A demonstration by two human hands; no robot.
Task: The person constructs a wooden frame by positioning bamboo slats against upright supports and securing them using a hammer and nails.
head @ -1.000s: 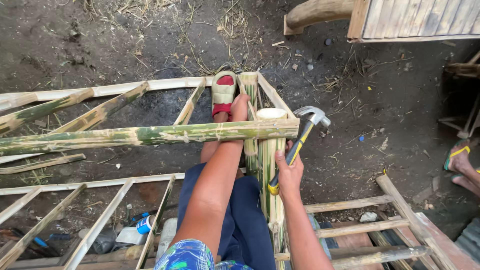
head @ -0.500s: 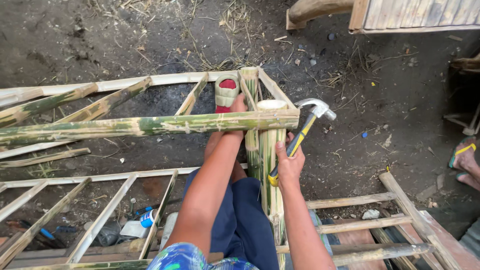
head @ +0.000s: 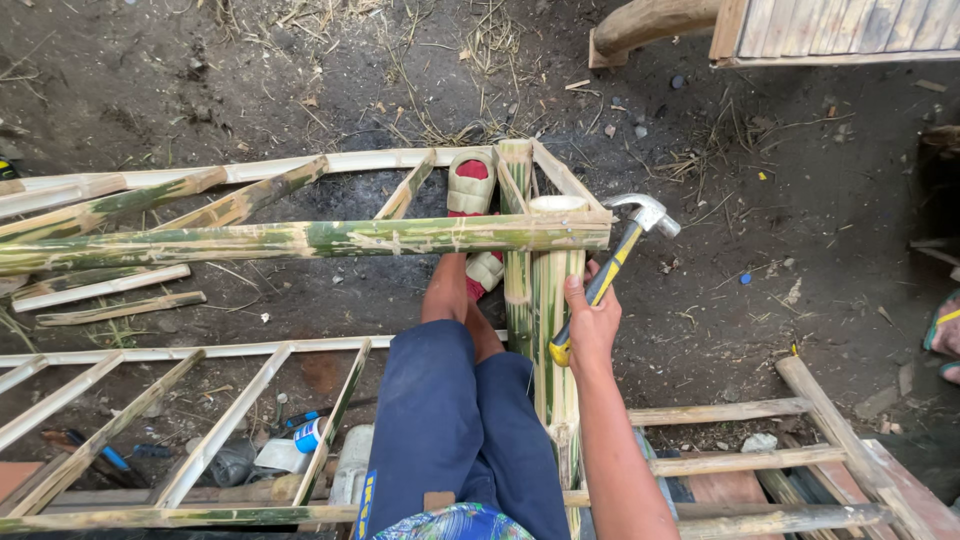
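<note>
Claw hammer (head: pixel 612 268) with yellow-black handle, steel head raised just right of thick upright bamboo post (head: pixel 556 300). Right hand (head: pixel 592 328) grip closed around lower handle, knuckles against post. Green horizontal bamboo pole (head: pixel 300 240) crosses post top. Sandalled foot (head: pixel 472 185) braced under pole. Left hand out of sight. Dirt ground (head: pixel 800 200) around.

Bamboo frame (head: pixel 300 240) spans the ground 9 to 12 o'clock, its long crossbar lying over the upright post (head: pixel 557 300) at centre. Sandalled foot (head: pixel 472 190) under the crossbar, just at 9 o'clock of the post. Right hand (head: pixel 592 325) at the post's 3 o'clock side, hammer (head: pixel 610 270) angled toward 1 o'clock. Wooden planks (head: pixel 850 30) at far 1 o'clock. Slats (head: pixel 730 460) at 4 o'clock.
</note>
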